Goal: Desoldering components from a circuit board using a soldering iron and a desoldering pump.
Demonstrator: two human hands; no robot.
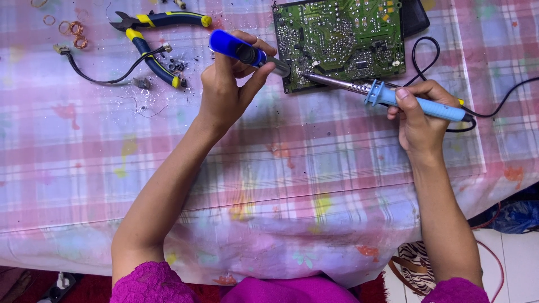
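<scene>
Two tools meet at the board's edge

The left hand [224, 92] has its grip clamped on a blue desoldering pump [241, 51], nozzle toward three o'clock. The green circuit board [339, 39] lies at one o'clock. The right hand [421, 115] grips a soldering iron [393, 96], tip toward nine o'clock.

A home hobby electronics corner is suggested by a table [337, 168] covered with a stained plaid cloth, on which a circuit board [339, 39], cutters [151, 45] and wire scraps [73, 28] are laid.
</scene>
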